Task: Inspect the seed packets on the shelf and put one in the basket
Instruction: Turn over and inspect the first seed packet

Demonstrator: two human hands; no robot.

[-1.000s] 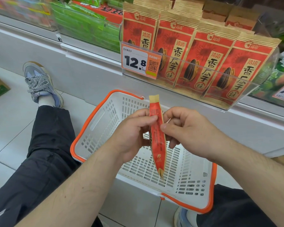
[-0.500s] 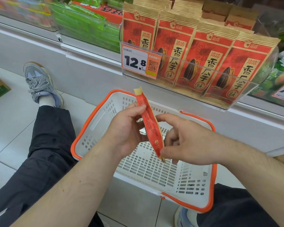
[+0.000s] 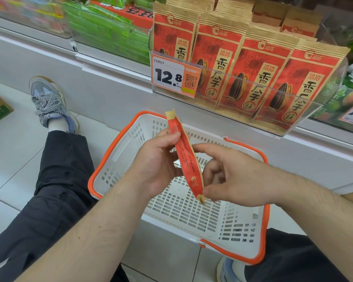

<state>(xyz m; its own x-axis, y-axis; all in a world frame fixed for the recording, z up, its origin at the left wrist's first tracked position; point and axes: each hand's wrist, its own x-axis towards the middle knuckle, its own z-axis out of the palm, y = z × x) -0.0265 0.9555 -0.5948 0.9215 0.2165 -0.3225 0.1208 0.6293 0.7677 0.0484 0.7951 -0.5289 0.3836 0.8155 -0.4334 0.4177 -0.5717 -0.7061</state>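
**shelfwatcher:** What were your hands actually doing at that point?

**me:** I had one seed packet [image 3: 186, 159] edge-on over the basket [image 3: 118, 147]. My left hand [image 3: 157, 165] pinched its upper part, and my right hand [image 3: 230, 178] pinched the bottom corner between thumb and forefinger, other fingers [image 3: 212, 169] loosely curled. So both were grasping the packet, neither let go. It was above the basket, not in it.

**shelfwatcher:** Anything that could've gone sideways?

**me:** I'd say the grip. It was just two light pinches on a slick, thin pouch, so twisting it to read the back could have popped it loose. Probably it would've dropped into the basket anyway, but near the rim it might have slid out onto the floor [image 3: 12, 159]. The basket sat tilted against my legs too, so shifting a knee could have tipped it.

**shelfwatcher:** And the surroundings?

**me:** Pale tiled floor, my sneaker [image 3: 49, 106] stretched out on the left. Beyond the basket was the white shelf [image 3: 114, 82], a clear bin of matching red packets [image 3: 259, 82] with a 12.8 price tag [image 3: 175, 78], and green packs [image 3: 110, 31] further left.
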